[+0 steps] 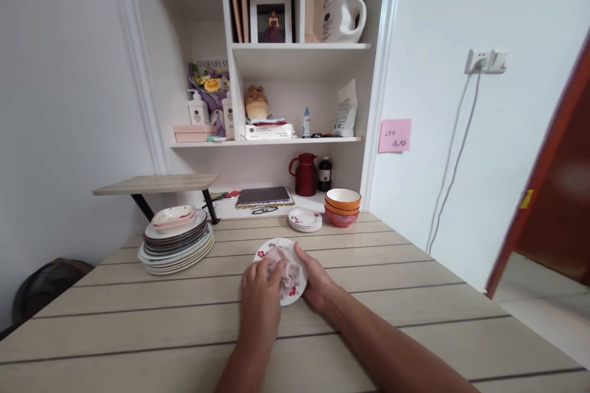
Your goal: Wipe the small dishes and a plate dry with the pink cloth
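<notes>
A small white plate with red flowers is tilted up over the middle of the table. My right hand grips its right edge, with the thumb near the upper rim. Pressed against the plate's face is a crumpled pale pink cloth. My left hand has its fingers bent over that cloth, covering part of it and the plate's left side. Behind the hands, a short stack of similar small flowered plates sits beside a stack of orange and red bowls.
A tall stack of plates stands at the left, near a small raised shelf. At the back are a closed laptop, eyeglasses, a red jug and a dark bottle. The wall runs along the right.
</notes>
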Tool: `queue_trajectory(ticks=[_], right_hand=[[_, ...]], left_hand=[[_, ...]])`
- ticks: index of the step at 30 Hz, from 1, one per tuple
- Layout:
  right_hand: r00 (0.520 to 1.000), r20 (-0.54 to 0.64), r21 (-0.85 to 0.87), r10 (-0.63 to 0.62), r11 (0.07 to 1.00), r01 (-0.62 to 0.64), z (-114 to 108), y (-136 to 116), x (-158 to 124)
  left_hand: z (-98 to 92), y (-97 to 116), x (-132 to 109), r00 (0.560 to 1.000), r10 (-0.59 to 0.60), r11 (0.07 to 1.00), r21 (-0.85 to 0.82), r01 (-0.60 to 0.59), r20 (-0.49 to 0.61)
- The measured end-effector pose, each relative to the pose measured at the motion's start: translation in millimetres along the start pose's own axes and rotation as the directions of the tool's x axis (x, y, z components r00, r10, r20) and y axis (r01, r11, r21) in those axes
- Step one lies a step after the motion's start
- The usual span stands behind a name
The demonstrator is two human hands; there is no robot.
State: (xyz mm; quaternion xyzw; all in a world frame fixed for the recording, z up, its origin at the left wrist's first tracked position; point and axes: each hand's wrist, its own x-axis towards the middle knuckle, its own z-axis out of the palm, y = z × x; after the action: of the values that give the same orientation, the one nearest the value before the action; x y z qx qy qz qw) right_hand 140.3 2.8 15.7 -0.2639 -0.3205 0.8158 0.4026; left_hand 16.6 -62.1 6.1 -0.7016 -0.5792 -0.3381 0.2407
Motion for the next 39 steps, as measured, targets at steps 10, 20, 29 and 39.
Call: queue_trajectory(ticks=[10, 20, 29, 39], right_hand=[[0.998, 0.068, -0.016, 0.009, 1.0, -0.008, 1, 0, -3], [0.999, 0.006, -0.011, -0.036, 0.999, 0.036, 3, 2, -2], [0.997, 0.077, -0.017, 0.01, 1.0, -0.009, 0, 2, -4], [0.999, 0.031, 0.025, -0.029, 0.999, 0.028, 3, 2, -3]], left_hand=[[-2.2, 10, 3, 0.992, 0.127, 0.985, -0.121, -0.124, 0.018], [-6.2, 11, 4, 0.994, -0.096, 0.979, 0.174, 0.105, -0.058], [-2.9, 11, -3, 0.994, 0.106, 0.994, -0.028, -0.105, 0.018], [-10.6, 13, 0, 0.993, -0.117, 0.984, 0.14, 0.113, 0.019]])
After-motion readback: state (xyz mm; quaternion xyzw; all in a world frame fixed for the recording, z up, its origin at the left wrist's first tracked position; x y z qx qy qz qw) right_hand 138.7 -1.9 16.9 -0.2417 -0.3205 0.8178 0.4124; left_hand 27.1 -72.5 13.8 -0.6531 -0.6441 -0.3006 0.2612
